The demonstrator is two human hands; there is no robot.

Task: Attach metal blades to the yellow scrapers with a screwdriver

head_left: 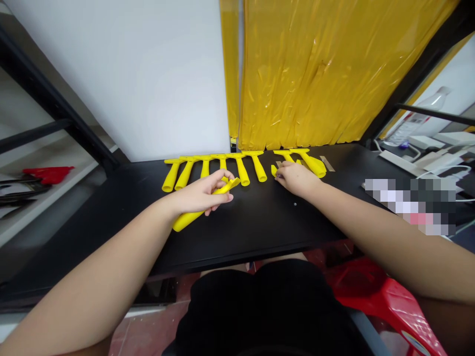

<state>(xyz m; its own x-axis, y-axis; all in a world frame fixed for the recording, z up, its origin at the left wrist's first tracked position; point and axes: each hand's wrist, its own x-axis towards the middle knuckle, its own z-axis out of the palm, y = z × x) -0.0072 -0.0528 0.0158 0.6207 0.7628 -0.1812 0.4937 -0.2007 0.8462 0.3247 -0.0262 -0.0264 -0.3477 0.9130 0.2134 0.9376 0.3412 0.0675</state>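
Note:
My left hand (pixel 208 194) is closed around a yellow T-shaped plastic handle (pixel 187 221), held tilted over the table with its hollow-looking grip end toward me. My right hand (pixel 297 179) reaches down to the tabletop, fingers pinched together; what they hold, if anything, is too small to make out. A small yellow part (pixel 273 170) shows beside those fingertips. Behind it lie more yellow T-shaped handles (pixel 315 165), partly hidden by the hand. Along the back edge, several matching handles (pixel 243 170) lie side by side, grips pointing toward me.
A flat metallic strip (pixel 327 163) and a tiny bright bit (pixel 295 204) lie on the black table (pixel 252 222). White boxes and cables (pixel 441 153) crowd the right side, with a plastic bottle (pixel 415 118). A red stool (pixel 386 306) stands below right.

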